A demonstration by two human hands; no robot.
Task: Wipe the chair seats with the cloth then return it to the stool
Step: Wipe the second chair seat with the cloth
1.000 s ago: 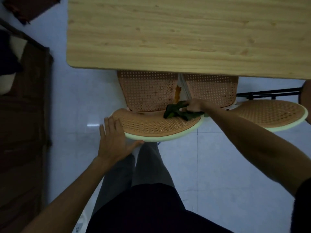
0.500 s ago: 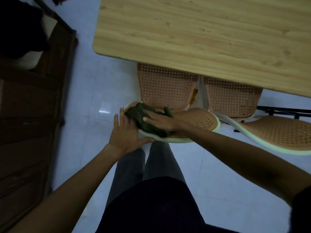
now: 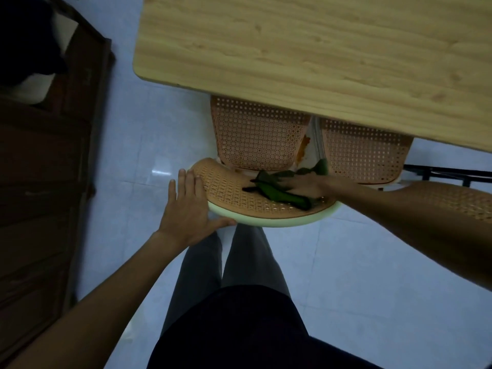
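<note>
While the right hand presses the green cloth flat against the woven chair seat, its grip is a spread palm pinning the fabric rather than a pinch. The left hand, fingers open, braces the seat's pale rim (steadying it, I judge). Wiping of this first seat is under way; next comes the neighbouring seat, beside the table.

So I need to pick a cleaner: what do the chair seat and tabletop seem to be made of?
Chair seat: looks like woven cane or moulded plastic mesh, matte, with a grid of holes and a smooth pale green rim. Tabletop: light wood or wood-look laminate, showing grain lines.
</note>
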